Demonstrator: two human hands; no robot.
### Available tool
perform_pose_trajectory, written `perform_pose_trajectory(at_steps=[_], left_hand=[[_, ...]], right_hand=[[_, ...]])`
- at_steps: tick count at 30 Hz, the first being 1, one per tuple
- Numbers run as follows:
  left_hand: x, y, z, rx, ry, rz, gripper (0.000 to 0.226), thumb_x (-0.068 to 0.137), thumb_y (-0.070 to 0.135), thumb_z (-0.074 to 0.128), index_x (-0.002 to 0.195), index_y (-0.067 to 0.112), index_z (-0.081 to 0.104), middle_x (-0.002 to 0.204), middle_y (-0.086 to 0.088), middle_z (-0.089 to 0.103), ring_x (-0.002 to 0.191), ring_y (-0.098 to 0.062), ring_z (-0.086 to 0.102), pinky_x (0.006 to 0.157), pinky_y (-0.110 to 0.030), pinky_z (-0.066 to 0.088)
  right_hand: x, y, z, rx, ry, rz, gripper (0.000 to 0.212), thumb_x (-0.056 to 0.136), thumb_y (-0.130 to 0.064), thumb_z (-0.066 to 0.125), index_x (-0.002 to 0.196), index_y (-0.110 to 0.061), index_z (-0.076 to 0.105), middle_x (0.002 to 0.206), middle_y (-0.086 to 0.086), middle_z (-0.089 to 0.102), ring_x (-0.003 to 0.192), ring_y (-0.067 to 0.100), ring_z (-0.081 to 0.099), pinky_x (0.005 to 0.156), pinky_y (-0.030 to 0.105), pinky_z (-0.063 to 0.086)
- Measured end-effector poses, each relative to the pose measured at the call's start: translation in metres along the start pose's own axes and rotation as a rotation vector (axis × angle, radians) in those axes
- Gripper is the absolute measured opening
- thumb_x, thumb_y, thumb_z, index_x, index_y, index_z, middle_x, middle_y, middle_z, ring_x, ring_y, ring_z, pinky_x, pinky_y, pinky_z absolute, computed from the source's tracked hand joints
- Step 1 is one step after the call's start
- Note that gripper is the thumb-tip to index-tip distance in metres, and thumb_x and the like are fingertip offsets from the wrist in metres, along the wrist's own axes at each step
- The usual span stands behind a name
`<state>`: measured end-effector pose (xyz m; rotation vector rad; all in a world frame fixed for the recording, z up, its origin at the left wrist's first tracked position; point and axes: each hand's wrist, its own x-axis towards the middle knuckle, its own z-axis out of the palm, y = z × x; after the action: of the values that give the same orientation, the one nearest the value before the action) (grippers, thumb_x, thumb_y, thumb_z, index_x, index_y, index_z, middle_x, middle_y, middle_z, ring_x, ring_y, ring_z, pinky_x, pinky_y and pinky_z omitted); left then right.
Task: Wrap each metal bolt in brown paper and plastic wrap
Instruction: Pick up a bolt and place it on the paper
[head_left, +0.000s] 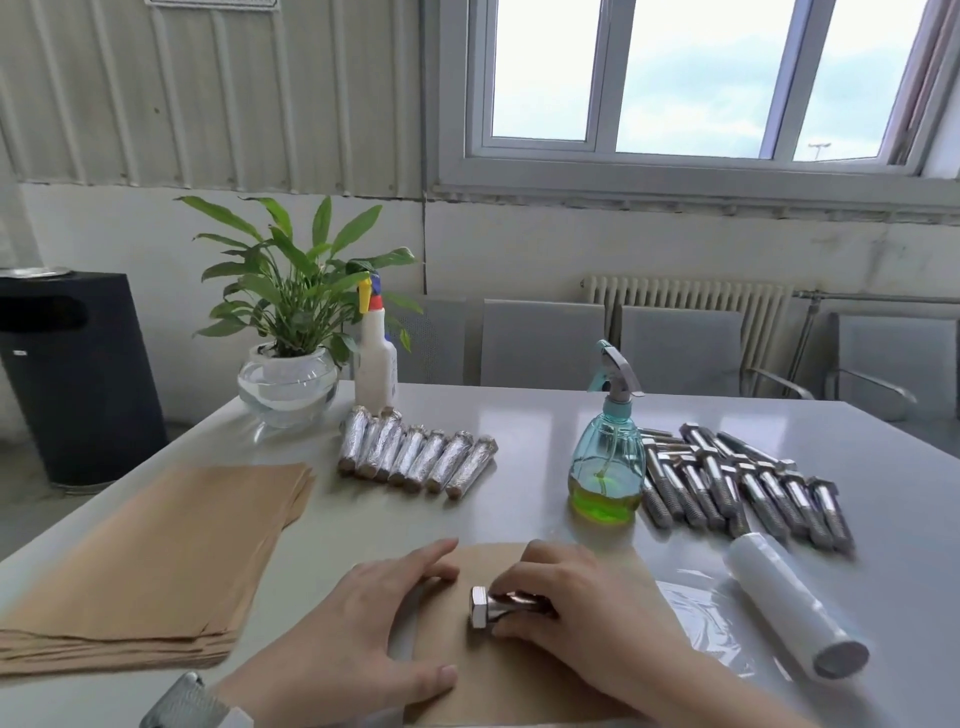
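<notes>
A metal bolt (496, 609) lies on its side on a single sheet of brown paper (524, 670) at the near edge of the bench (519, 415), its hexagonal head pointing toward the left edge. The right hand (571, 603) covers the shank: its grip is curled over the bolt, fingertips at the far side and thumb at the near side, so that only the head and a short length of shank show. The left hand (363, 629) rests flat on the left part of the same sheet, grip spread and fingers straight, just beside the bolt's head but not touching it.

Right of the sheet, a roll of plastic wrap (795, 605) lies near the right end of the near edge, with a loose length of clear film (696, 613) drawn out between the roll and the paper. Beyond it, toward the right edge, a group of bare bolts (737, 483) lies in rough rows. A green-tinted spray bottle (608, 467) stands just left of them.

Toward the far edge, a row of wrapped bolts (415, 452) lies side by side. Behind the row stand a white spray bottle (376, 364) and a potted plant (291, 332) in a glass bowl, at the far left corner. A stack of brown paper sheets (156, 561) occupies the left edge.
</notes>
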<state>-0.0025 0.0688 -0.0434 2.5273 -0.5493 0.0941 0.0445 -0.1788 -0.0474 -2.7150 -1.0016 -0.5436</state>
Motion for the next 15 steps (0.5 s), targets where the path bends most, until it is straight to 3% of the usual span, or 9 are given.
perform_pose_trajectory(at_steps=[5, 11, 13, 15], left_hand=[[0.0, 0.0, 0.0, -0.004, 0.001, 0.005, 0.093, 0.071, 0.062, 0.07, 0.143, 0.055, 0.012, 0.135, 0.043, 0.036, 0.129, 0.016, 0.028, 0.113, -0.015, 0.02], [-0.001, -0.001, 0.0, -0.005, -0.005, 0.004, 0.091, 0.07, 0.061, 0.07, 0.141, 0.056, 0.012, 0.132, 0.051, 0.031, 0.127, 0.02, 0.026, 0.106, -0.003, 0.014], [0.0, -0.002, 0.0, 0.001, -0.008, 0.001, 0.092, 0.069, 0.064, 0.069, 0.14, 0.057, 0.012, 0.133, 0.052, 0.028, 0.128, 0.019, 0.026, 0.106, -0.003, 0.014], [0.001, -0.002, -0.001, 0.012, -0.014, 0.003, 0.092, 0.069, 0.064, 0.069, 0.14, 0.058, 0.012, 0.133, 0.052, 0.028, 0.128, 0.019, 0.027, 0.107, -0.004, 0.014]], right_hand=[[0.0, -0.002, -0.001, 0.023, -0.018, 0.034, 0.049, 0.076, -0.084, 0.033, 0.117, -0.06, 0.043, 0.111, -0.026, 0.056, 0.099, -0.005, 0.056, 0.074, 0.034, 0.049], [-0.001, -0.002, -0.003, 0.043, -0.074, 0.049, 0.051, 0.076, -0.082, 0.033, 0.12, -0.057, 0.044, 0.115, -0.025, 0.054, 0.105, -0.006, 0.053, 0.083, 0.032, 0.048], [0.002, -0.001, -0.01, 0.246, -0.077, 0.115, 0.048, 0.072, -0.079, 0.044, 0.105, -0.048, 0.061, 0.102, -0.022, 0.057, 0.096, -0.004, 0.053, 0.082, 0.023, 0.045], [0.012, 0.014, -0.025, 0.461, 0.141, 0.263, 0.034, 0.071, -0.068, 0.062, 0.079, -0.035, 0.066, 0.085, -0.016, 0.06, 0.08, 0.001, 0.054, 0.072, 0.019, 0.041]])
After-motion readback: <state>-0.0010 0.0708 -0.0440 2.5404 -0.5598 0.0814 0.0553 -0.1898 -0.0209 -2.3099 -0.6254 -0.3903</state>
